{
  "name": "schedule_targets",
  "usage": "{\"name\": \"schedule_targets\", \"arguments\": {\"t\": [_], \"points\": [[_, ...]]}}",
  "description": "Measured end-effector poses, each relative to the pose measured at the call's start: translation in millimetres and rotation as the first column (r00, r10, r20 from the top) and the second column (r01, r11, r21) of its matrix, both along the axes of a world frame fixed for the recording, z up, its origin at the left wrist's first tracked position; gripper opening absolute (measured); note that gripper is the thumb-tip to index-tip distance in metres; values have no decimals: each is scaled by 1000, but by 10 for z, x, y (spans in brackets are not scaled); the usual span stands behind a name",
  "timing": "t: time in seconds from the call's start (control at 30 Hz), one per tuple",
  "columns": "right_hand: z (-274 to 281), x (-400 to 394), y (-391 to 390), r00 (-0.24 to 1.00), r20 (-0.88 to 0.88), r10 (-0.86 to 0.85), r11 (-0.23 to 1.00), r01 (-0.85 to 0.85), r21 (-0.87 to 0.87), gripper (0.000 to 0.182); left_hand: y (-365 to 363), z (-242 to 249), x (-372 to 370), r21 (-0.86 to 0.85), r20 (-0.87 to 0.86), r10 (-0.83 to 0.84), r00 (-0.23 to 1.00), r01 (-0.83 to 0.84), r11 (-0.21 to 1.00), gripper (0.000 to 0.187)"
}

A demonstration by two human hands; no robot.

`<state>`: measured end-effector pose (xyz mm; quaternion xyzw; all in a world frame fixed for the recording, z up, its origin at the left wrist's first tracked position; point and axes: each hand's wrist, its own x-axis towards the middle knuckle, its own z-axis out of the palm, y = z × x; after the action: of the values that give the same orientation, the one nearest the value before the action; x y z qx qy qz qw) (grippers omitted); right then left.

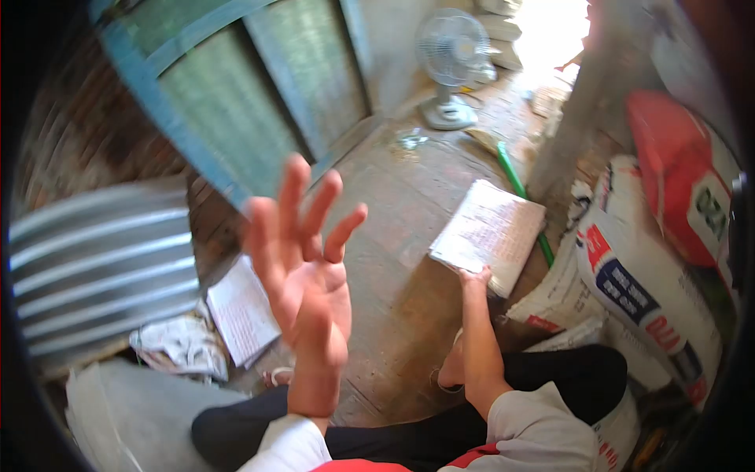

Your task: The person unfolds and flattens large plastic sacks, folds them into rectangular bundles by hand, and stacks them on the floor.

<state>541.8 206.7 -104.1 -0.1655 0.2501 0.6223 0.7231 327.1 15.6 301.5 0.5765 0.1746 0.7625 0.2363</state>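
My left hand (307,275) is raised in front of me, palm partly turned inward, with the fingers spread and nothing in them. My right hand (475,277) reaches forward and grips the near edge of a thick stack of handwritten sheets (494,226), thumb on top and the other fingers hidden beneath. Reddish and dark lines of writing cover its top sheet. Another stack of written sheets (240,311) lies low at the left, partly behind my left hand and wrist.
A corrugated metal sheet (102,271) and a crumpled cloth (179,346) are at the left. A table fan (451,67) stands on the brick floor (377,228) ahead. A green-handled tool (511,171) lies beyond the held stack. Printed sacks (637,291) crowd the right side.
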Motion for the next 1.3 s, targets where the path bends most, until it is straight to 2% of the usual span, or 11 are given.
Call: {"name": "schedule_targets", "arguments": {"t": [0.07,0.1,0.23,0.37,0.5,0.63,0.8,0.93,1.03,1.2,1.3], "points": [[97,7,-63,998,35,56,996,-53,-65,63,-252,621,147,294,60,93,994,-106,950,86],[140,10,-73,995,53,87,993,-81,-91,64,-261,789,173,519,72,-42,997,-1,855,68],[6,74,-28,982,122,144,983,-127,-135,65,-370,963,8,716,71,-53,996,-14,698,60],[-880,361,299,991,89,102,987,-90,-132,65,-474,921,-220,734,108,69,992,-126,668,52],[-306,180,131,995,46,93,984,-85,-154,64,-566,882,-583,703,218,215,952,-306,642,45],[-306,193,98,994,25,102,977,-95,-192,62,-723,857,-1026,632,336,382,861,-507,587,39],[-323,325,129,990,86,112,967,-89,-237,59,-1577,1023,-1495,670,384,592,708,-655,349,32],[-373,293,263,991,106,85,965,-55,-256,57,-2371,1152,-1431,777,347,711,611,-612,147,29],[-345,237,261,991,112,70,967,-40,-251,56,-2489,1161,-1346,803,338,753,564,-590,81,28],[-285,87,316,973,114,202,962,-175,-211,54,-1759,1097,-1368,812,315,738,597,-572,117,30],[-211,173,301,939,70,338,937,-329,-116,53,-1095,891,-1551,638,422,640,642,-712,292,33]]}}
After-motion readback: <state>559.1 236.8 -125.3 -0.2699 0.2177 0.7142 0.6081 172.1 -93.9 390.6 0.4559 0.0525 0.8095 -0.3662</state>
